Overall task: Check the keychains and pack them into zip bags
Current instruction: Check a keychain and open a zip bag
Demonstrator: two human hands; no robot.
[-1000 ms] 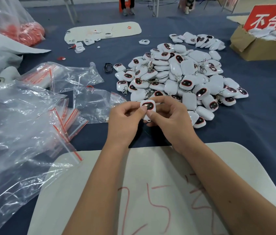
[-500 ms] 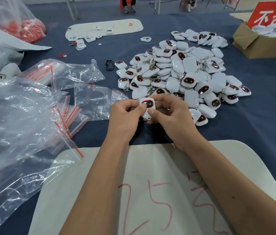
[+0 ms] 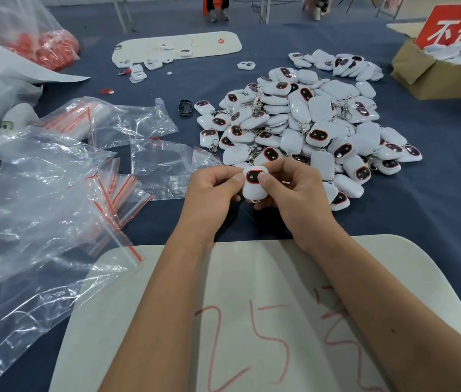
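Both hands (image 3: pixel 252 190) pinching one keychain (image 3: pixel 254 185) just near the pile (image 3: pixel 308 120); keep thumbs off its dark window while checking.

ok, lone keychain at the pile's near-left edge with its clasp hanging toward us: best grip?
Pinch the lone keychain across its two rounded long sides, coming from above. It lies flat, window up, apart from its neighbours, so the sides are free. Probably avoid the metal clasp: it's small and would let the body dangle.

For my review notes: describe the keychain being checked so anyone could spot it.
Start at the big heap of white keychains on the blue table. At its near edge, the left hand and right hand pinch one keychain. It alone is lifted, dark oval face up.
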